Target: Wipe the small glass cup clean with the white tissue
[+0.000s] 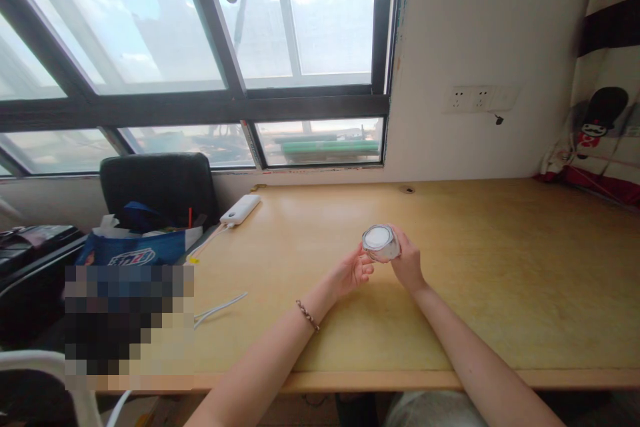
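A small clear cup or jar (381, 243) with a white round top or white contents is held just above the table; which of the two, I cannot tell. My right hand (407, 260) is closed around its right side, with the fingers partly hidden behind it. On the left side, my left hand (353, 272) grips it near the rim, palm turned up and the lower fingers loosely curled beneath. A braided bracelet (307, 315) circles my left wrist.
Both forearms rest over the yellowish wooden table (500, 280). A white power bank (241, 210) with a cable lies at the table's left edge. White cable ends (220, 309) lie nearer. Left of the table stand a black chair (157, 183) and a blue bag (140, 250).
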The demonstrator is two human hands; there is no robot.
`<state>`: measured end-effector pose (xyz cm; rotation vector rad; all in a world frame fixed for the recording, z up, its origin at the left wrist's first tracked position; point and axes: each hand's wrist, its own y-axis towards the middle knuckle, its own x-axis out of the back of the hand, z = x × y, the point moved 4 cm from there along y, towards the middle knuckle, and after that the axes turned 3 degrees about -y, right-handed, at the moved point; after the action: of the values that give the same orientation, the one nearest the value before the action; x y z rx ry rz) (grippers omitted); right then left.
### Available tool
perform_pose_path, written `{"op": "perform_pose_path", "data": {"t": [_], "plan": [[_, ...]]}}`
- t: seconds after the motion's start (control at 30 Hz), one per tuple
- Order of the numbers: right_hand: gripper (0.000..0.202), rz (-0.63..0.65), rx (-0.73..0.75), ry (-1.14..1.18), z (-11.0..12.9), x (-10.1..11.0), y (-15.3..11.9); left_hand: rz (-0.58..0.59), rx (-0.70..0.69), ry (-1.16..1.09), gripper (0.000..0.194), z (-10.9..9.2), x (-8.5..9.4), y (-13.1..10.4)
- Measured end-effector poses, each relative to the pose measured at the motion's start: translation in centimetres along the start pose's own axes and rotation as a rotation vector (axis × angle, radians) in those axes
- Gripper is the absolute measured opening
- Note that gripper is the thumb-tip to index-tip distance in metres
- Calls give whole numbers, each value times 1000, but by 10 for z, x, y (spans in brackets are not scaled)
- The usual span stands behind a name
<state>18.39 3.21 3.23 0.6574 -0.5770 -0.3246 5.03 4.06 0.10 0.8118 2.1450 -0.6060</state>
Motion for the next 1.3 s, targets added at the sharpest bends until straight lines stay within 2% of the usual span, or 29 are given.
{"op": "perform_pose_path", "data": {"t": [0.2, 0.33, 0.4, 0.5, 0.6, 0.73, 0.9, 1.0, 1.13, 1.23, 1.3], "plan": [[48, 175, -111, 367, 1, -8, 7, -91, -187, -58, 30, -13, 13, 0], [48, 233, -254, 673, -4, -13, 8, -121, -282, 24, 35, -15, 8, -1], [45, 231, -291, 728, -5, -13, 8, -117, -309, 85, 39, -13, 2, -2], [40, 213, -294, 665, -3, -10, 8, -111, -340, 182, 41, -11, -6, -4], [38, 217, -207, 485, 5, -6, 6, -173, -372, 276, 40, -11, -7, -6], [36, 234, 23, 267, 23, -5, 3, -251, -428, 410, 40, -12, -3, -7], [34, 389, 329, 63, 46, -11, -5, -228, -504, 460, 32, -8, 6, -2], [35, 429, 409, 15, 52, -15, -9, -246, -542, 438, 27, -7, 11, 0], [34, 309, 271, 64, 41, -14, -3, -211, -515, 444, 25, -7, 6, -2], [34, 208, 26, 218, 21, -12, 4, -226, -454, 443, 23, -8, 0, -5], [37, 201, -169, 362, 7, -14, 6, -251, -428, 421, 24, -8, -2, -6]]}}
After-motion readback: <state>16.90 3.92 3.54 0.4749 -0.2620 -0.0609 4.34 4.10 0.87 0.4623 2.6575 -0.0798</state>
